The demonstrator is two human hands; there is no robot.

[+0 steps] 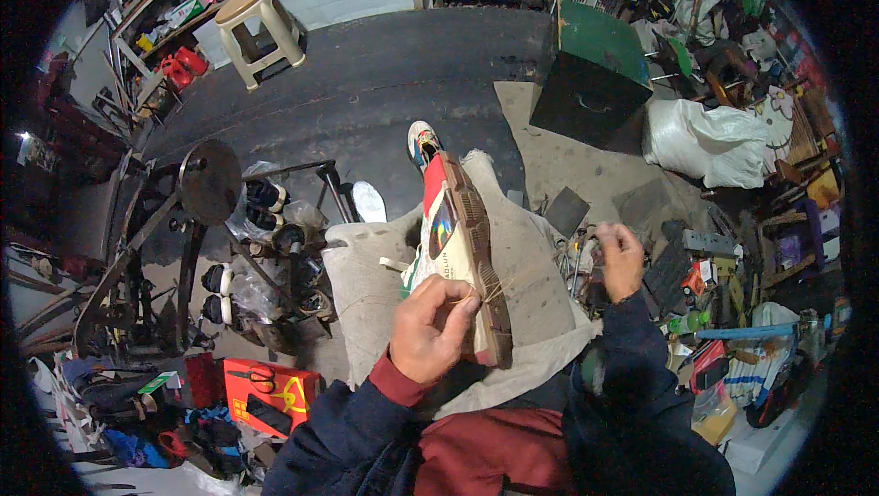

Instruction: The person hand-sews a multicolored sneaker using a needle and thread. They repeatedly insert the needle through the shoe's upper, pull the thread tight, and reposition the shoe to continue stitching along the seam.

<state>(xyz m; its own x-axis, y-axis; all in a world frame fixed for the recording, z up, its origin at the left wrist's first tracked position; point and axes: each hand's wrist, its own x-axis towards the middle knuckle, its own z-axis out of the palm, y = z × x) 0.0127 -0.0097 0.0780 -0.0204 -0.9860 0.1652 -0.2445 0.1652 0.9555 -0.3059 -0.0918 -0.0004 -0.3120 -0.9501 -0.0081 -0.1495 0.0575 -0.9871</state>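
Observation:
A white and red sneaker [465,263] with a brown sole lies on its side over the grey cloth [362,263] on my lap, sole facing right. My left hand [432,327] pinches a thin, pale thread [494,295] between thumb and forefinger at the sole's edge, near the shoe's closer end. Off to the right and apart from the sneaker, my right hand [621,260] is raised with its fingers curled in; anything in them is too small to make out. Past the sneaker's far end shows another multicoloured shoe [422,142].
A metal stand with a round plate [210,182] rises on the left beside several shoes [265,196]. Scissors [254,377] and a phone [268,415] lie on a red box [302,386]. Ahead are a beige stool [259,34] and a green-topped box [600,34]. Tools clutter the right.

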